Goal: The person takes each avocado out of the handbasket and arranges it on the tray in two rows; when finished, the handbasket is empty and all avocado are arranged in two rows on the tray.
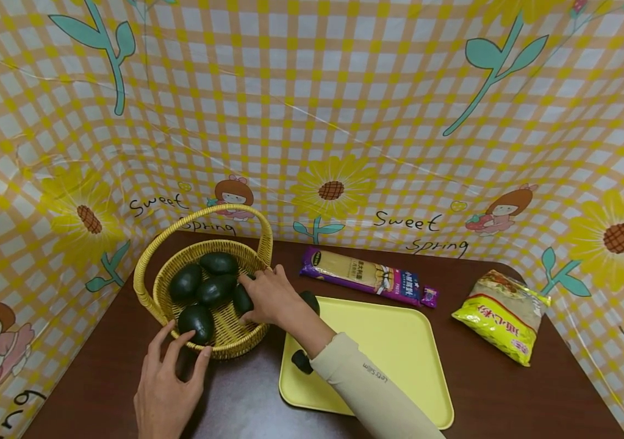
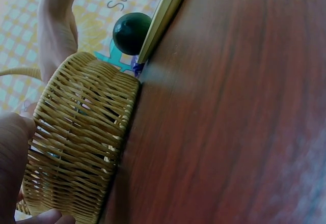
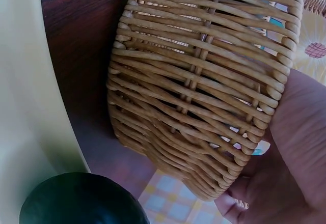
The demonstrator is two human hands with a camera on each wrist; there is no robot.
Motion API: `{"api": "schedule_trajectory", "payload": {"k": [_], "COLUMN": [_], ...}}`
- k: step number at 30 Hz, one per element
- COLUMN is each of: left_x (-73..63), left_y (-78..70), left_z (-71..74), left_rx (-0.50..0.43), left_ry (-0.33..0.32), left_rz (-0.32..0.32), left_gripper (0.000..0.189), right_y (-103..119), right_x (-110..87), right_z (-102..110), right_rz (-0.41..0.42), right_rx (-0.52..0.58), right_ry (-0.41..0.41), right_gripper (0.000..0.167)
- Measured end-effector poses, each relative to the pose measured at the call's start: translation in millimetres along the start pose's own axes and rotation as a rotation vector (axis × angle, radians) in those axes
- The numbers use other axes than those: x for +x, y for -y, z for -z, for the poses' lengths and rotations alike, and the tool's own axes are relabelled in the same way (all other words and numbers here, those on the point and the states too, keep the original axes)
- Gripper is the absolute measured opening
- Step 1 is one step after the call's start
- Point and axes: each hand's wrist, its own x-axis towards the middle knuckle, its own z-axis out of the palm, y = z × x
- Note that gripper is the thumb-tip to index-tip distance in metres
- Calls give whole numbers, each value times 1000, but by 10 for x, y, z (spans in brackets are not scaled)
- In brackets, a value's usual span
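A yellow wicker basket (image 1: pixel 235 352) with a tall hoop handle stands on the table and holds several dark green avocados (image 1: pixel 218 290). Reaching over its right rim, my right hand (image 1: pixel 272 297) grips an avocado (image 1: pixel 242 299) inside; the fingers partly cover it. My left hand (image 1: pixel 171 378) holds the basket's near-left rim, fingertips over the edge beside another avocado (image 1: pixel 196 323). In the left wrist view, the left hand (image 2: pixel 12 158) lies against the woven wall. The right wrist view shows the right hand (image 3: pixel 285 158) across the rim, its fingertips hidden behind the weave.
A yellow tray (image 1: pixel 383 353) lies right of the basket, under my right forearm, with an avocado (image 1: pixel 309 301) at its far-left corner. A small dark object (image 1: pixel 302 361) shows beside the right wrist. Behind lies a purple pasta packet (image 1: pixel 361 274); a yellow bag (image 1: pixel 504 317) lies farther right.
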Motion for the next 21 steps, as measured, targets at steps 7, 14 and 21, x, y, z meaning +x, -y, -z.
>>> {"api": "schedule_trajectory", "payload": {"k": [7,14,21], "left_x": [0,6,-3], "left_y": [6,-1,-7], "left_z": [0,3,4], "left_rx": [1,7,13], "left_ry": [0,4,9], "left_rz": [-1,1,11], "left_gripper": [42,42,42], "right_y": [11,12,-6], "right_x": [21,33,28], "right_z": [-9,4,-2], "right_rz": [17,23,31], "right_rx": [2,-2,-28], "right_ry": [15,22,12], "right_gripper": [90,90,91]}}
